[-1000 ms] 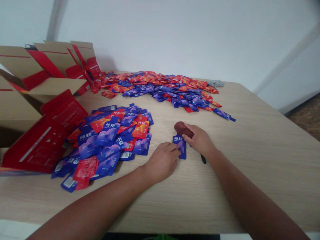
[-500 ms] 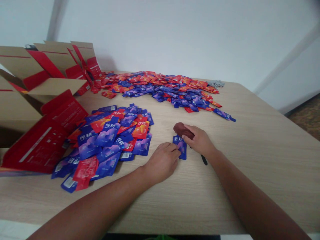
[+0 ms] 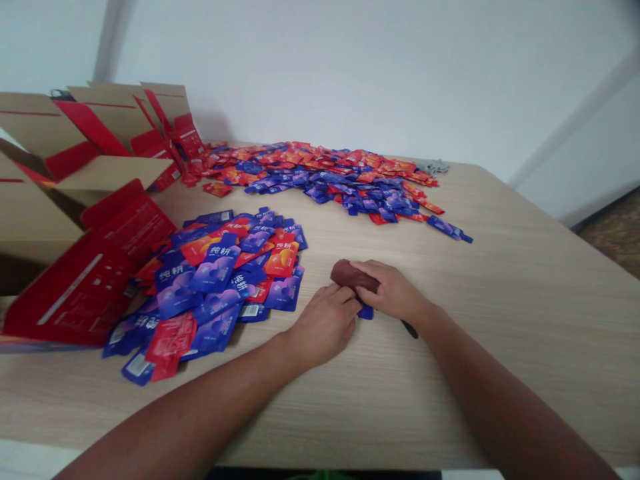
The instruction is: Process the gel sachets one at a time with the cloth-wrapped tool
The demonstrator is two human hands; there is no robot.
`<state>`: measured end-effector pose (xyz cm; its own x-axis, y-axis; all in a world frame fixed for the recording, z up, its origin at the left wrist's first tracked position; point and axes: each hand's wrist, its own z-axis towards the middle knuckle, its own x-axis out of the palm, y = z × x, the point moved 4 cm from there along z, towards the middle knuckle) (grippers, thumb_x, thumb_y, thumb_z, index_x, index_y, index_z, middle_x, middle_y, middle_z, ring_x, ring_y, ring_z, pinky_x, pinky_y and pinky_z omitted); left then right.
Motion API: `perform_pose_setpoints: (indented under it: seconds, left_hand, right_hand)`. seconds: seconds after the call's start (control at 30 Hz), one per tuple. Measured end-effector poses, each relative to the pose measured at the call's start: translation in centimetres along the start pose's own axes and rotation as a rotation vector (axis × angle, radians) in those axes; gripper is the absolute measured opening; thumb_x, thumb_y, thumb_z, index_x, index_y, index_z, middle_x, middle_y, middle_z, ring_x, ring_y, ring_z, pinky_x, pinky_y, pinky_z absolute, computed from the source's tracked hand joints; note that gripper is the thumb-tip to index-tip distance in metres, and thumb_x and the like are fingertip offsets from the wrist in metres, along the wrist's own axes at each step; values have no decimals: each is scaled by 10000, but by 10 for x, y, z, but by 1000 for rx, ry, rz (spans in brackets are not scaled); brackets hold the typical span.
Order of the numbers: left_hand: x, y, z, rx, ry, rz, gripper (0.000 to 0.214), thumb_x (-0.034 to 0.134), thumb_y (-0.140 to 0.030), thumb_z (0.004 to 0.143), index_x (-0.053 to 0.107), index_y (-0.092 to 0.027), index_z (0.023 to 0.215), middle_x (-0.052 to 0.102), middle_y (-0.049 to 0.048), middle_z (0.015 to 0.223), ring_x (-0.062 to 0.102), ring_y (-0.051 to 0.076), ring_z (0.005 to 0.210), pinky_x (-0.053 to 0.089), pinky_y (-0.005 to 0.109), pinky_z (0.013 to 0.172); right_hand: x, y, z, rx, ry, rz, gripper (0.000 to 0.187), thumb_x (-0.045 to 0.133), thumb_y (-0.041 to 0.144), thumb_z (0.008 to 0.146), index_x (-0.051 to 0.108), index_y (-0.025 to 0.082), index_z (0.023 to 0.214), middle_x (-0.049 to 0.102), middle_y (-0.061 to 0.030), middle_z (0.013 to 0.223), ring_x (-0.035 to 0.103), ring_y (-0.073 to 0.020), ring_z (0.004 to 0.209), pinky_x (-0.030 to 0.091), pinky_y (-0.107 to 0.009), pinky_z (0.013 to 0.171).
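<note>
Open boxes: red and brown cardboard at the far left, flaps spread.
Near pile: blue, red and orange packets heaped between the boxes and my left hand.
Left arm: my forearm slants up and inward from the lower left, bare, low over the counter.
Left hand: my left hand is palm down, knuckles up, fingers bent and side by side, reaching right; its thumb is hidden, so I cannot tell whether it pinches anything.
Packet between my hands: a blue packet lies on the counter just beyond my left fingertips, only its lower edge showing.
Brown cloth: the bunched cloth sits across the packet's upper part as I see it, close against my left fingers.
Right hand: my right hand is clamped on the cloth, pointing left, just above the packet.
Black strip: a dark end pokes out below my right wrist.
Right arm: my other forearm slants up and inward from the lower right.
</note>
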<state>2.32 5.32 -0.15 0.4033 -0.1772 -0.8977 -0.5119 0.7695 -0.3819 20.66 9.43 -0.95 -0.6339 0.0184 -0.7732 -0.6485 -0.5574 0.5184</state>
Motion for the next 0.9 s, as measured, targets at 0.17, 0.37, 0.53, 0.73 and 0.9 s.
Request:
perform_pose_setpoints:
  seconds: [0.17, 0.37, 0.53, 0.73, 0.9]
  left_hand:
    - [0, 0, 0, 4, 6, 4, 226, 565, -169, 1011, 713, -202, 1177, 698, 87, 1178, 608, 275, 1170, 510, 446, 1072]
    - [1, 1, -1, -1, 15, 19, 265, 580, -163, 996, 701, -219, 1225, 703, 94, 1251, 609, 288, 1210, 500, 471, 1094]
    - [0, 0, 0, 6, 14, 24, 246, 567, -170, 1011, 709, -210, 1208, 705, 96, 1250, 614, 280, 1190, 509, 457, 1073]
    - [1, 0, 0, 3, 7, 26, 254, 562, -173, 1022, 712, -219, 1222, 709, 101, 1271, 615, 281, 1196, 512, 474, 1074]
    - [0, 0, -1, 4, 10, 22, 262, 560, -169, 1018, 706, -218, 1230, 708, 103, 1274, 616, 285, 1194, 513, 476, 1072]
  right_hand:
    - [-1, -7, 2, 21, -20, -21, 625, 713, 244, 903, 614, 292, 1519, 734, -83, 1413, 714, -298, 1261, 572, -490, 1103]
    - [-3, -20, 2, 88, -72, -53, 634, 712, 291, 929, 595, 292, 1553, 727, -96, 1425, 707, -319, 1273, 559, -534, 1124]
    - [-6, -35, 0, 168, -143, -140, 589, 713, 338, 932, 640, 242, 1509, 737, -126, 1386, 715, -340, 1257, 563, -540, 1123]
    - [-9, -48, -1, 233, -197, -208, 583, 720, 352, 914, 659, 225, 1480, 743, -141, 1369, 719, -364, 1227, 579, -563, 1085]
    - [-9, -45, -2, 224, -214, -192, 561, 713, 355, 924, 667, 237, 1471, 752, -128, 1349, 725, -355, 1220, 579, -564, 1087]
